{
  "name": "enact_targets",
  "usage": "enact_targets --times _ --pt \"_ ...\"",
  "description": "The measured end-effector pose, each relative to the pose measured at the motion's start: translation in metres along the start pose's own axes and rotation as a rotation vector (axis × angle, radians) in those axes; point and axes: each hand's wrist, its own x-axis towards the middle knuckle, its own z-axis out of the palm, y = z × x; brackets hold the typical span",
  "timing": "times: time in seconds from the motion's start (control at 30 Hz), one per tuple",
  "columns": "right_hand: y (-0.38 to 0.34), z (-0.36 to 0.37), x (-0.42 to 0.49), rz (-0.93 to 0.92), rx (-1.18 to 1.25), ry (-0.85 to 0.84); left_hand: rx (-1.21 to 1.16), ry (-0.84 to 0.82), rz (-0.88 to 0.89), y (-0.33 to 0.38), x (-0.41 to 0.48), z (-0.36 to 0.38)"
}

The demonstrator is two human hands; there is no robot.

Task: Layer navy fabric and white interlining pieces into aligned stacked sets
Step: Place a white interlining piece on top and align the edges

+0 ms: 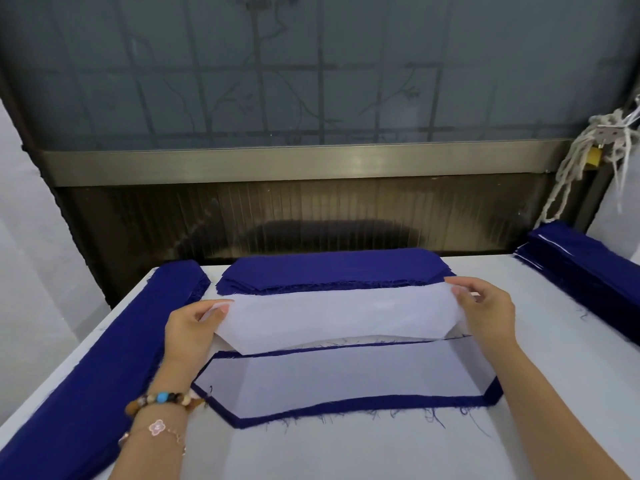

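I hold a white interlining piece [332, 317] stretched between both hands, lifted just above the table. My left hand [192, 329] pinches its left end and my right hand [486, 311] pinches its right end. In front of it lies a layered set [346, 379]: white interlining on top of a navy piece whose frayed edge shows as a border all round. Behind the lifted piece sits a stack of navy fabric pieces [332, 268] with angled ends.
A long navy stack [104, 368] runs along the table's left edge, another navy stack [585, 268] lies at the right. The white table [381, 452] meets a dark window frame [294, 164] at the back. White cords [588, 157] hang at upper right.
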Motion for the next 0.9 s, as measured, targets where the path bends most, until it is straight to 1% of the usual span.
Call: enact_targets --times 0.07,0.13,0.2,0.3,0.47,0.6,0.77,0.83,0.9 --pt "0.0 -0.006 0.0 0.003 0.021 0.009 -0.099 -0.058 -0.067 0.006 0.001 -0.005" --pt "0.002 -0.013 -0.003 0.021 0.063 0.01 -0.134 -0.075 -0.09 0.013 0.0 -0.011" --pt "0.004 -0.02 -0.007 0.019 0.081 0.0 -0.137 -0.086 -0.089 0.019 -0.003 -0.014" --pt "0.009 -0.033 -0.014 0.002 0.032 -0.016 -0.145 -0.126 -0.102 0.027 -0.012 -0.018" --pt "0.019 -0.055 -0.027 0.032 0.027 -0.039 -0.136 -0.173 -0.125 0.033 -0.029 -0.024" --pt "0.027 -0.064 -0.041 0.049 0.061 -0.075 -0.117 -0.261 -0.158 0.026 -0.045 -0.03" --pt "0.03 -0.068 -0.05 0.039 0.101 -0.083 -0.274 -0.363 -0.266 0.008 -0.061 -0.035" --pt "0.028 -0.069 -0.051 0.022 0.134 -0.082 -0.265 -0.415 -0.241 0.002 -0.066 -0.038" --pt "0.027 -0.07 -0.051 0.005 0.139 -0.073 -0.213 -0.447 -0.164 0.0 -0.069 -0.039"
